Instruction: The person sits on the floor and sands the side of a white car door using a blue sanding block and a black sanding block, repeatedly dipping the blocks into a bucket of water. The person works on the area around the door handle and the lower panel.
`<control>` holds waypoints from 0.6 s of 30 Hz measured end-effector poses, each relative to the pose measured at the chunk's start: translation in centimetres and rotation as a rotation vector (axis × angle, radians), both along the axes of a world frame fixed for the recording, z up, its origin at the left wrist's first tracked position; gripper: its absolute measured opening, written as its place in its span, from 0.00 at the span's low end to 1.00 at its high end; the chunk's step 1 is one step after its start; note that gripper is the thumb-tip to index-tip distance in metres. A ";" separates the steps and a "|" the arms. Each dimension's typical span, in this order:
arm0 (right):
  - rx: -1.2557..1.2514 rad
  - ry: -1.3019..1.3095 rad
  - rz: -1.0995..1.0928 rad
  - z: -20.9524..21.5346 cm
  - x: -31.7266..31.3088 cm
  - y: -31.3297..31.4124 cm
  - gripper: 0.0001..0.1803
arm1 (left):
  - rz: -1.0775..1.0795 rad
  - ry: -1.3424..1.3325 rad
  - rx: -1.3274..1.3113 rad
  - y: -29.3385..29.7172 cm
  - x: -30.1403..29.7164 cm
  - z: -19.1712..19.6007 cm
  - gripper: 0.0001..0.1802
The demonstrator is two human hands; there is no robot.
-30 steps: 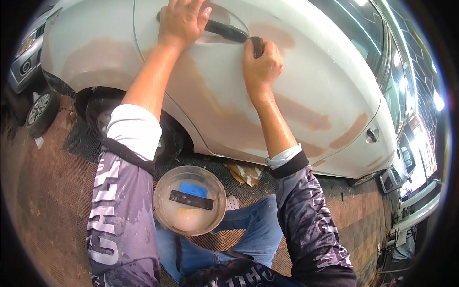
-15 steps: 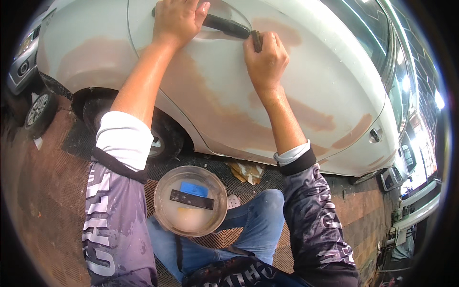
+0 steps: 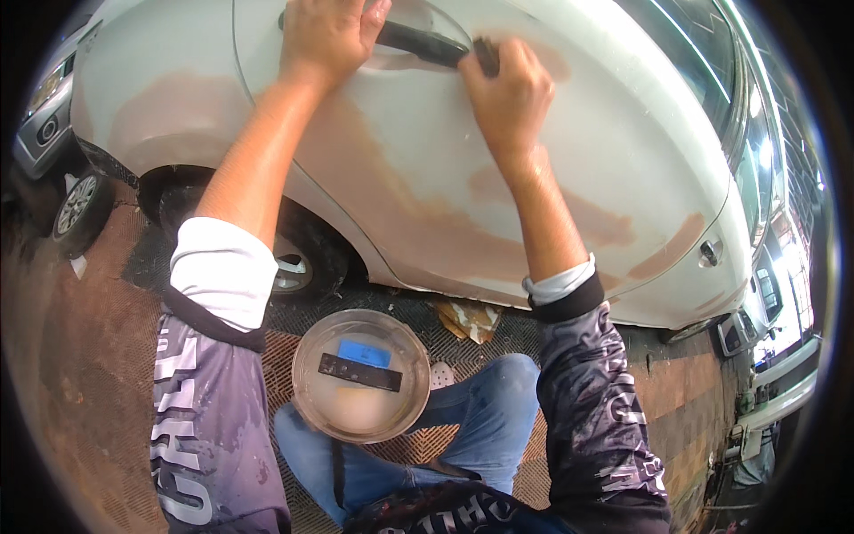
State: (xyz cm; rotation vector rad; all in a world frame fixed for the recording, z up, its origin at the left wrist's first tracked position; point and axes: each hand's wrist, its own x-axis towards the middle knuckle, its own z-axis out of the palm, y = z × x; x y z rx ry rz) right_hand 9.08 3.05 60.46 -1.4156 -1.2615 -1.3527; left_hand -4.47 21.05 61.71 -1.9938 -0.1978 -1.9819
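A white car door (image 3: pixel 427 133) with dull pinkish-beige patches fills the upper view. Across the black door handle (image 3: pixel 418 41) lies my left hand (image 3: pixel 325 40), its thumb stretched out. The tips of its fingers run past the top edge of the picture. At the right end of the handle, my right hand (image 3: pixel 516 93) pinches a small dark folded piece that looks like sandpaper (image 3: pixel 486 55) between thumb and fingers. That piece is against the door beside the handle. The right hand is slightly blurred.
Between my knees stands a clear round bucket (image 3: pixel 302 392) of cloudy water holding a blue block (image 3: pixel 365 353) and a black bar (image 3: pixel 360 372). Crumpled brown paper (image 3: pixel 467 319) lies under the car's sill. A loose wheel (image 3: pixel 80 209) stands at left, near another car (image 3: pixel 44 116).
My right hand has shifted a little up and to the right with the dark piece. My left hand stays on the handle. The whole view has shifted slightly.
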 end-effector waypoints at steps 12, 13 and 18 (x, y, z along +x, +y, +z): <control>-0.079 0.170 0.096 1.0 0.5 -3.0 0.09 | 0.000 0.035 -0.036 0.4 0.0 -0.4 0.18; -0.097 0.125 0.105 1.4 0.5 -2.4 0.10 | 0.003 0.025 -0.026 0.4 0.0 -0.5 0.18; -0.246 0.062 0.013 3.0 0.2 -1.4 0.11 | -0.018 0.037 -0.042 0.4 0.1 -0.6 0.17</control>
